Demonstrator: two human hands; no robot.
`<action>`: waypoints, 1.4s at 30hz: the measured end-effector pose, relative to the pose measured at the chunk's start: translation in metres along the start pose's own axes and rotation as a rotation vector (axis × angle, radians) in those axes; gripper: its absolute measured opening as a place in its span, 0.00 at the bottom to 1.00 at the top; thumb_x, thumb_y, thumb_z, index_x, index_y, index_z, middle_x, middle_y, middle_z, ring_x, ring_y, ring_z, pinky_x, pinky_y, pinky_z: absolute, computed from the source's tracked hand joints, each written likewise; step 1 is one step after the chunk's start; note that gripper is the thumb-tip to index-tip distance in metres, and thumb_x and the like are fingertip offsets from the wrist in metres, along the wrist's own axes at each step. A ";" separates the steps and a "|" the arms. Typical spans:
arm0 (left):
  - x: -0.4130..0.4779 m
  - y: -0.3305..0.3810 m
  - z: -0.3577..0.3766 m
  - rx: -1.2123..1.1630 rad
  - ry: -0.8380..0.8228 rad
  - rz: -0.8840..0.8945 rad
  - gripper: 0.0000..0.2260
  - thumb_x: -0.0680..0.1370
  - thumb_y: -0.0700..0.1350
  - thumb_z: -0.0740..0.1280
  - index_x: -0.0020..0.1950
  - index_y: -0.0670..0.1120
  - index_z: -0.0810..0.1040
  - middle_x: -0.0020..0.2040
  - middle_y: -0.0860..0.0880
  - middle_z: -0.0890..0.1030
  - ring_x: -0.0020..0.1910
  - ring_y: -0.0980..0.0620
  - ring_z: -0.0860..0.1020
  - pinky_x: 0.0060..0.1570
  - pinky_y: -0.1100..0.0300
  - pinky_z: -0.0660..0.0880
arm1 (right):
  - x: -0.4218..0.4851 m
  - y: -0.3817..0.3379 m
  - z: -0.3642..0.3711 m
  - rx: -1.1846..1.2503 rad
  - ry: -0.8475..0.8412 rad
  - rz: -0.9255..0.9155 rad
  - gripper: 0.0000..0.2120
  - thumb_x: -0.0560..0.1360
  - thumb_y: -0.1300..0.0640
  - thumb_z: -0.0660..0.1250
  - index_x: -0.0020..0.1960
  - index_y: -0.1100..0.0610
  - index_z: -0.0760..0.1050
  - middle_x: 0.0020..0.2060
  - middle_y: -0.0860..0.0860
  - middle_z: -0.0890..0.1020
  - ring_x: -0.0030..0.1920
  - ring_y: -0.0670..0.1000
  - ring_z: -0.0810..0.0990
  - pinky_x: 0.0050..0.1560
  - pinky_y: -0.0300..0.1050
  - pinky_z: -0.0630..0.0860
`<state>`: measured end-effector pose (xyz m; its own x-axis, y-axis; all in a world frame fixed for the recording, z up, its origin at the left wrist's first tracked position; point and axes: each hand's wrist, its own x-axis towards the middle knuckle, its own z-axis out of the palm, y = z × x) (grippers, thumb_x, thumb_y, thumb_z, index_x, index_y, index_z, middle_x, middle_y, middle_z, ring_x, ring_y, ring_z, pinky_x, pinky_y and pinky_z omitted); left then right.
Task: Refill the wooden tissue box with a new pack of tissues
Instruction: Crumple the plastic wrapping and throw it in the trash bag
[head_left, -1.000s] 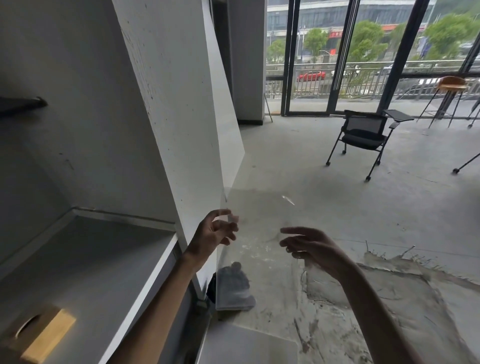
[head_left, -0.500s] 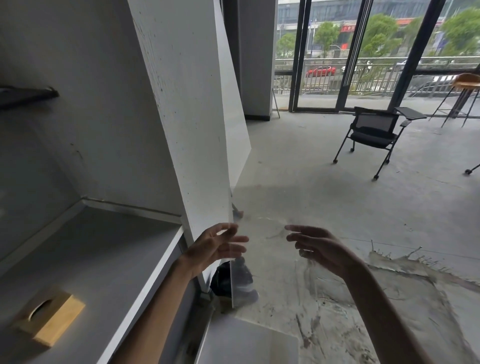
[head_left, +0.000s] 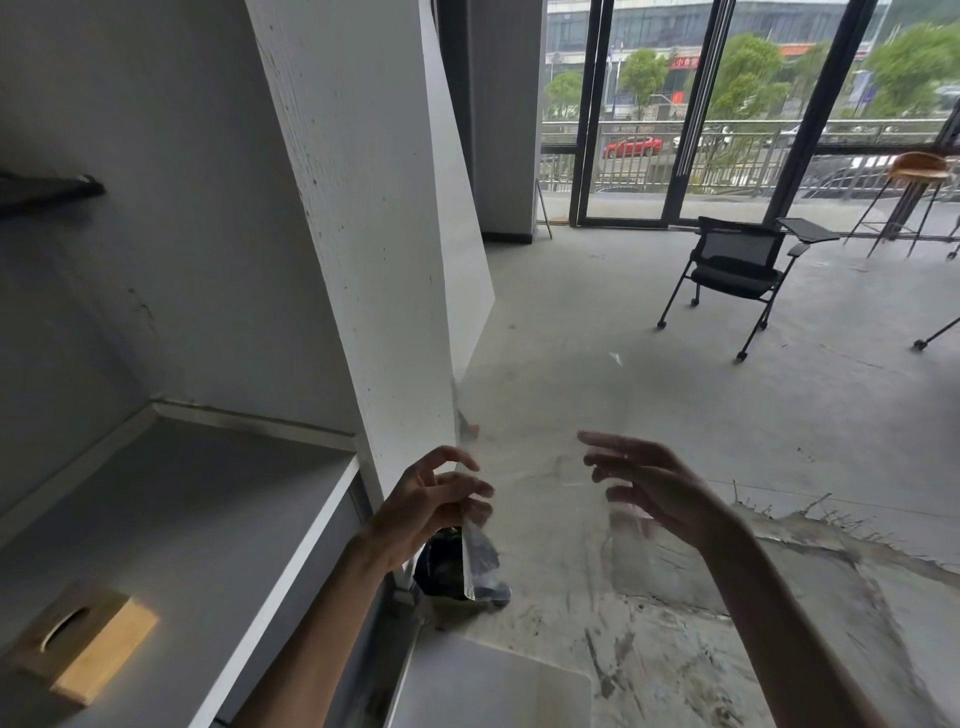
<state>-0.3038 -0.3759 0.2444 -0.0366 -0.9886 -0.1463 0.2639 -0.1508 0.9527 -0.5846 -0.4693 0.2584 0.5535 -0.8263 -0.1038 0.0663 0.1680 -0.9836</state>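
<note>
At the far left the wooden tissue box (head_left: 85, 642) lies on the shelf (head_left: 218, 499), slot up, well apart from both hands; whether it holds anything cannot be told; no new pack shows. The left hand (head_left: 431, 506) pinches a clear plastic wrapper (head_left: 540, 499) in its fingers (head_left: 470, 488); the right hand (head_left: 657, 486) is spread and released at the film's far edge. The limp film may slip or drift off, since only one pinch holds it; below, a dark bin (head_left: 441, 569) seems bag-lined, contents hidden.
</note>
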 end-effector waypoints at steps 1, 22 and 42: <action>0.000 0.000 0.001 -0.029 -0.002 0.011 0.06 0.75 0.33 0.67 0.51 0.39 0.76 0.45 0.35 0.82 0.35 0.43 0.82 0.38 0.52 0.81 | -0.001 -0.002 0.001 0.006 0.008 -0.046 0.12 0.70 0.60 0.71 0.53 0.53 0.85 0.46 0.51 0.85 0.44 0.48 0.80 0.39 0.37 0.77; -0.004 0.019 0.029 0.082 0.132 0.113 0.14 0.75 0.33 0.69 0.60 0.39 0.73 0.45 0.42 0.78 0.43 0.34 0.83 0.48 0.44 0.81 | -0.012 -0.024 -0.010 -0.572 -0.003 -0.477 0.21 0.77 0.65 0.63 0.64 0.46 0.78 0.69 0.48 0.73 0.68 0.49 0.73 0.65 0.46 0.72; -0.041 -0.025 0.010 0.028 0.232 -0.048 0.16 0.77 0.47 0.69 0.59 0.38 0.76 0.49 0.39 0.84 0.44 0.43 0.83 0.38 0.57 0.79 | 0.003 0.023 0.053 -0.067 -0.032 0.025 0.29 0.69 0.51 0.75 0.69 0.54 0.73 0.47 0.56 0.85 0.38 0.48 0.80 0.37 0.36 0.74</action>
<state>-0.3185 -0.3314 0.2295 0.1752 -0.9532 -0.2463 0.2401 -0.2012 0.9497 -0.5371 -0.4398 0.2435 0.5807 -0.8046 -0.1243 -0.0024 0.1510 -0.9885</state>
